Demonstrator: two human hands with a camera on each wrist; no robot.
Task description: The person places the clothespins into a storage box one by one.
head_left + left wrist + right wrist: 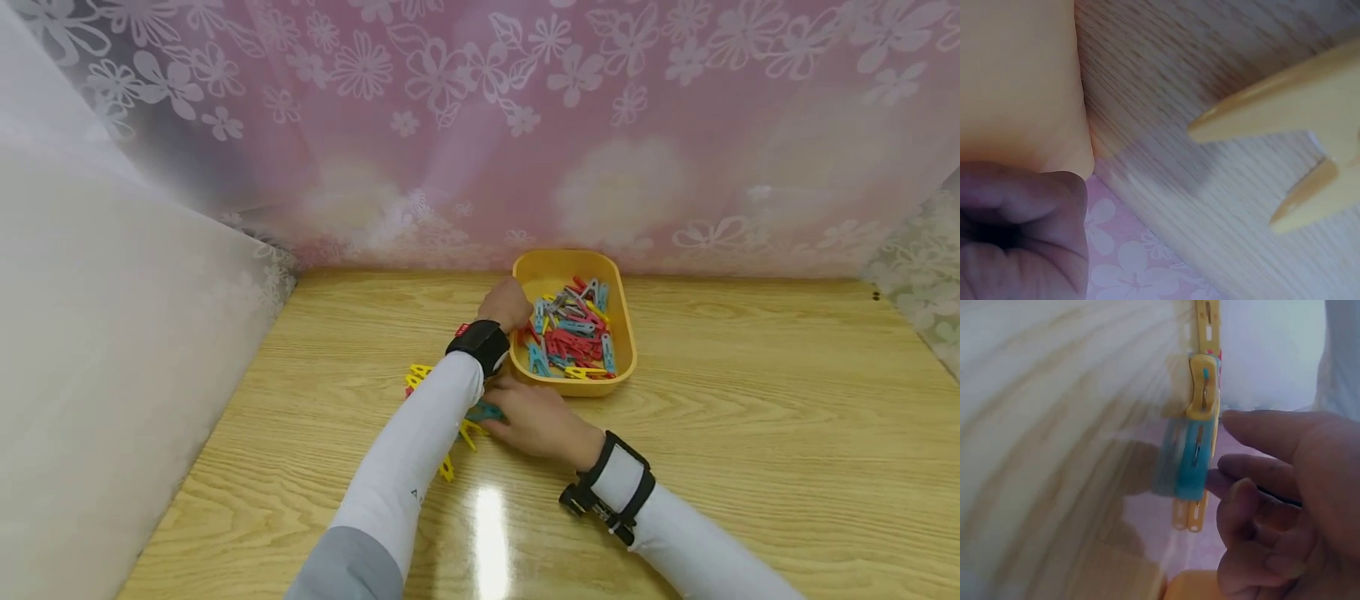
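My left hand (507,304) reaches over the left rim of a yellow plastic basket (628,350) with its fingertips hidden. In the left wrist view, its fingers (1041,200) are curled against the basket wall (1022,81); whether they hold anything is hidden. Outside the basket, my right hand (536,419) pinches a blue clothespin (1196,456) between thumb and fingers. This clothespin is part of a cluster on the table with yellow clothespins (1202,387), partly covered by my left forearm. Close to the left wrist camera, a yellow clothespin (1260,115) looms large.
Many loose red, blue, grey and yellow clothespins (576,340) fill the basket. It stands on a wood-grain table (750,400) near the back edge, before a pink flowered curtain (480,150). A pale sheet (97,333) hangs at the left. My forearms cross closely.
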